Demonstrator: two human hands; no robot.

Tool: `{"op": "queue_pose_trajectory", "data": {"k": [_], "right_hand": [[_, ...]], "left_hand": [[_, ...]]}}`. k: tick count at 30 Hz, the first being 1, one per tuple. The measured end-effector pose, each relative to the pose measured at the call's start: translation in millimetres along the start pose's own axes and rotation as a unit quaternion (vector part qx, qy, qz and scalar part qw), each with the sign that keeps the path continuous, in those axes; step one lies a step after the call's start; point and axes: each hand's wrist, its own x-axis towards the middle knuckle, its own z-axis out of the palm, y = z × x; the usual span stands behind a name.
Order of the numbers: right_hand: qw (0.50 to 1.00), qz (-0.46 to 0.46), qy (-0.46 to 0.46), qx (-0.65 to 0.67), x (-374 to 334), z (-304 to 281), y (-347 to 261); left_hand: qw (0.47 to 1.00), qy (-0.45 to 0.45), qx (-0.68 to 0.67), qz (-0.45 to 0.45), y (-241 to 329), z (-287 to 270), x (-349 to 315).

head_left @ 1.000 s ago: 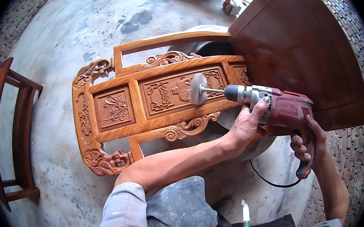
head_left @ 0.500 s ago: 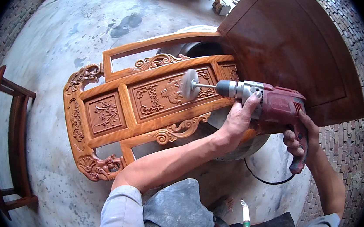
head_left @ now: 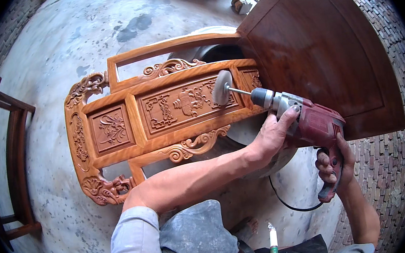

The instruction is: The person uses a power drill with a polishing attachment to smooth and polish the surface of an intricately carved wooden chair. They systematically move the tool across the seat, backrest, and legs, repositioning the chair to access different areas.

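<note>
My two hands hold a red corded drill (head_left: pixel 316 121) in front of me. My left hand (head_left: pixel 272 137) grips its front end from below, thumb over the silver gear housing. Round the rear handle, my right hand (head_left: pixel 335 162) is closed. From the chuck a thin shaft carries a round grey buffing wheel (head_left: pixel 221 88), blurred at its rim. That wheel is over the right part of the carved middle panel (head_left: pixel 188 103); whether it touches the wood I cannot tell. The panel belongs to the back of a carved wooden chair (head_left: pixel 136 120), lying on its back.
The chair's dark wooden seat (head_left: pixel 322 51) stands up at the right. A round tyre-like support (head_left: pixel 269 164) lies under the chair. The drill's black cord (head_left: pixel 293 208) hangs below. Another wooden frame (head_left: pixel 16 164) stands on the left. A cigarette (head_left: pixel 273 239) juts up near me.
Both hands have brought the drill slightly right and down, and the wheel has shifted right along the carved panel. The chair appears slightly further left in view.
</note>
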Motion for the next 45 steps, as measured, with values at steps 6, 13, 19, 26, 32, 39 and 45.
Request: {"op": "queue_pose_trajectory", "data": {"k": [6, 13, 19, 26, 32, 39, 45], "right_hand": [[1.000, 0.001, 0.023, -0.015, -10.6, -4.4, 4.9], [1.000, 0.011, 0.001, 0.010, -7.2, -7.0, 6.0], [1.000, 0.018, 0.001, 0.022, -19.4, -16.2, 17.3], [0.998, 0.008, -0.008, 0.054, -6.9, -11.2, 30.3], [0.998, -0.009, -0.033, 0.055, 11.3, -0.6, 35.7], [0.997, -0.001, 0.007, 0.071, -26.5, -18.5, 46.1], [0.997, -0.006, 0.013, 0.070, -1.5, -12.2, 55.2]], "left_hand": [[0.997, -0.004, 0.083, -0.002, -16.1, -12.5, 3.2], [0.998, 0.012, 0.057, 0.006, -15.4, -10.2, 2.5], [0.993, 0.007, 0.118, -0.004, -21.8, -13.8, -5.3], [0.994, 0.058, 0.093, -0.014, -10.5, -10.2, -7.4], [0.992, 0.049, 0.116, 0.002, -5.7, -26.1, -1.2], [0.991, 0.010, 0.131, -0.035, -25.4, -16.2, -10.9], [0.990, 0.080, 0.107, -0.036, -9.9, -18.0, -10.5]]}}
